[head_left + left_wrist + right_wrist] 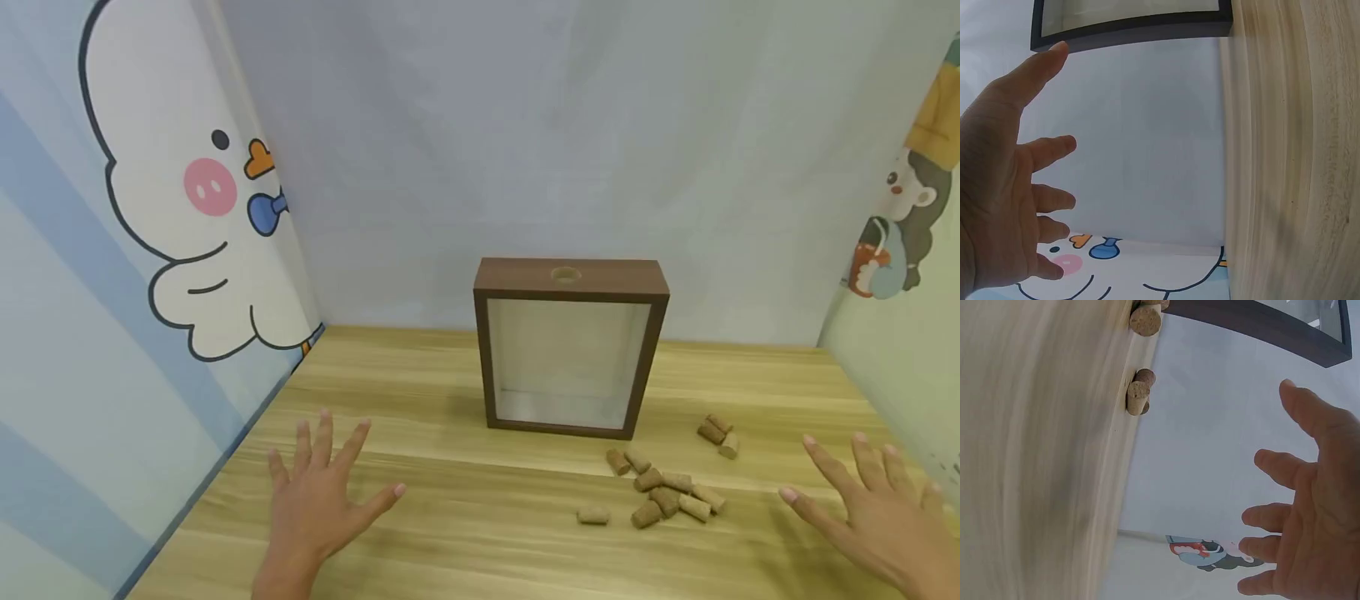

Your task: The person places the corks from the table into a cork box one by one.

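Brown corks (664,501) lie in a loose bunch at nine o'clock from the right hand (885,527), which is the nearer one. One loner cork (593,517) has its long axis running nine to three. Box (568,358) stands at eleven from the bunch (round hole (566,275) on top, btw). Right hand's fingers are spread, holding nothing; same for the left hand (315,504), palm-down too.

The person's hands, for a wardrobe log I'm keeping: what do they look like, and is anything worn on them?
The left hand and right hand are bare, with slim fingers and rounded tips. No gloves, rings, cables or markings show. No sleeve is in view, but the forearms are mostly out of frame.
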Motion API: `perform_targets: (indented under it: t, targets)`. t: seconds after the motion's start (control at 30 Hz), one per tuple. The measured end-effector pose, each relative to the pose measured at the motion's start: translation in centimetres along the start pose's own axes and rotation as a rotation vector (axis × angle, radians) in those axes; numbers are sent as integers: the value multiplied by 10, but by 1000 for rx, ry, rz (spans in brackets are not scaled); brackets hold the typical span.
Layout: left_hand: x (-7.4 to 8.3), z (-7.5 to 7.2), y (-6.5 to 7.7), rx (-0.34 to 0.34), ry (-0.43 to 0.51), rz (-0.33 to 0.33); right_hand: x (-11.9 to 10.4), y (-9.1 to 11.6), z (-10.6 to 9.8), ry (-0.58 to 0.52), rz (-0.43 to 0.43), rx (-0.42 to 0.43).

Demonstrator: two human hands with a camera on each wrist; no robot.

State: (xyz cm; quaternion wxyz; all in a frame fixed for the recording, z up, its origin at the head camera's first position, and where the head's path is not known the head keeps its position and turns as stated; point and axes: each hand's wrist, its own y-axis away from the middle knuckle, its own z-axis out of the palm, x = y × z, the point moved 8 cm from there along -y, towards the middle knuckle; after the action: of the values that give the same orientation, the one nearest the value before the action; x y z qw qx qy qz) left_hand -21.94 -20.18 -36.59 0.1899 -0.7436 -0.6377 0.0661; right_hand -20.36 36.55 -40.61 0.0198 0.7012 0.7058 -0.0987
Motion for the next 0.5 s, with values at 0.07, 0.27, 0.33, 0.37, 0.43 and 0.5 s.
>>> perform_targets:
  t: [0.07, 0.27, 0.33, 0.37, 0.43, 0.5]
  targets:
    - [2, -1, -1, 27, 22, 18, -4, 1, -2, -36, -33, 27]
    - [13, -11, 0, 245, 154, 194, -24, 1, 1, -280, -97, 79]
    - [17, -14, 0, 309, 204, 247, -31, 1, 2, -352, -99, 107]
    - [19, -15, -1, 335, 227, 266, -34, 0, 3, -380, -92, 118]
    - [22, -16, -3, 374, 279, 286, -38, -2, 4, -429, -70, 136]
    - [24, -16, -6, 394, 332, 280, -41, -5, 5, -472, -42, 141]
